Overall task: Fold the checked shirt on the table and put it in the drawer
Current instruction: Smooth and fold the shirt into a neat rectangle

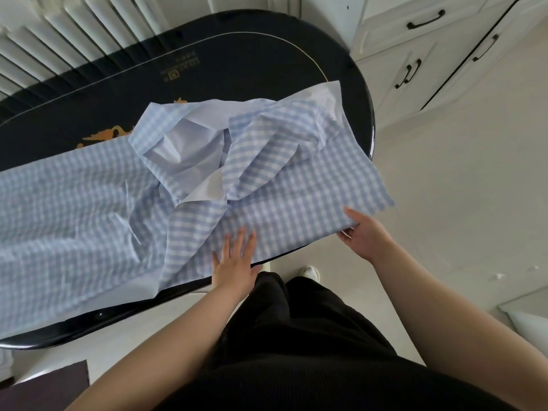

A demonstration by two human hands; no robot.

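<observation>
The light blue and white checked shirt (98, 203) lies spread over the near half of the black oval table (237, 63), with rumpled folds and pale lining showing in the middle. Its right part overhangs the table's right end. My left hand (235, 259) rests flat on the shirt near the table's front edge, fingers spread. At the shirt's lower right corner my right hand (363, 229) pinches the cloth's edge, thumb on top and fingers underneath. White drawers with black handles (427, 20) stand at the upper right, all closed.
A white ribbed radiator (59, 34) runs behind the table at the upper left. White cabinet doors (409, 74) sit below the drawers. Pale floor (462, 179) lies between table and cabinets. A dark mat (50, 384) is at the lower left.
</observation>
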